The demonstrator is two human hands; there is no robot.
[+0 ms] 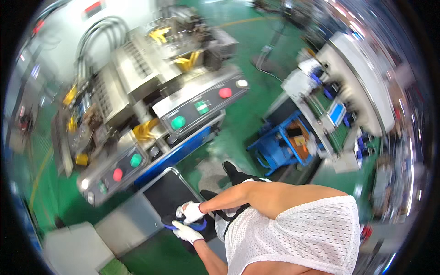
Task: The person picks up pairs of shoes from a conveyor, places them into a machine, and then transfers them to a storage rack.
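My left hand [187, 232], in a white glove, grips the lower side of a dark shoe-like piece with a blue edge [198, 226]. My right hand [192, 213], also gloved in white, closes on the upper side of the same piece. By its fingers is a small pale bit that blur leaves unclear. Both hands are in front of my body, over a black-topped tray or stand [171, 190] with a light metal rim. The hands cover much of the piece, so its full shape is hidden.
Beyond the stand is a metal machine [137, 72] with red and green push buttons [178, 122] and yellow fittings. A grey cabinet surface [125, 220] adjoins the stand. On the right are a blue cart [275, 151] and a white machine [357, 79] with several blue-and-black pieces. A cable [266, 68] crosses the green floor.
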